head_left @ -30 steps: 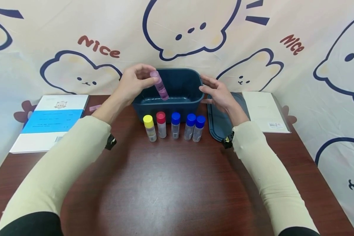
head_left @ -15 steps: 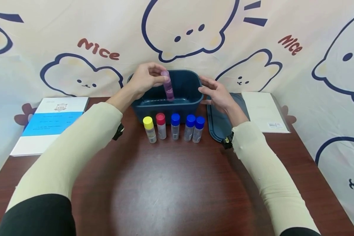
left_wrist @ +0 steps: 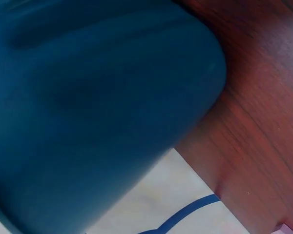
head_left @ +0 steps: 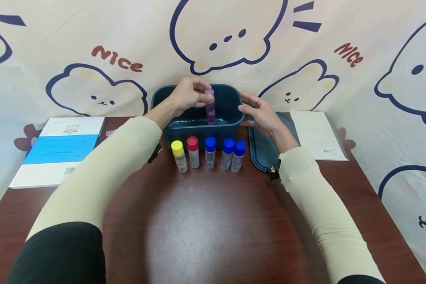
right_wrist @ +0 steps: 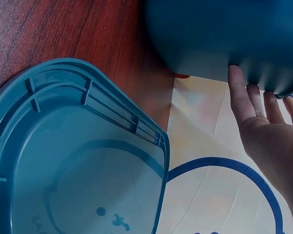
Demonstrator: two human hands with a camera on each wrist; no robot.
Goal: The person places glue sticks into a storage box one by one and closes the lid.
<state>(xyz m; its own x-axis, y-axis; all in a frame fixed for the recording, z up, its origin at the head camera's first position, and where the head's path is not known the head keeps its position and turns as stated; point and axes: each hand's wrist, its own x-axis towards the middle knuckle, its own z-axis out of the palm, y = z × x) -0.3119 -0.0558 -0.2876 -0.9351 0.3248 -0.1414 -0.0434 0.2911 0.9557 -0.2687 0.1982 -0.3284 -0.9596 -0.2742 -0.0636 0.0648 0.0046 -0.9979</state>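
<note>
My left hand [head_left: 188, 96] pinches a small purple bottle [head_left: 210, 106] by its cap end, upright over the blue bin [head_left: 198, 125] at upper centre of the head view. It seems light and stiff, the plastic smooth and a bit slippery — so I judge the cap and shoulder the surest place to hold. My right hand [head_left: 262, 113] is spread, fingers straight against the bin's right wall, gripping nothing.
</note>
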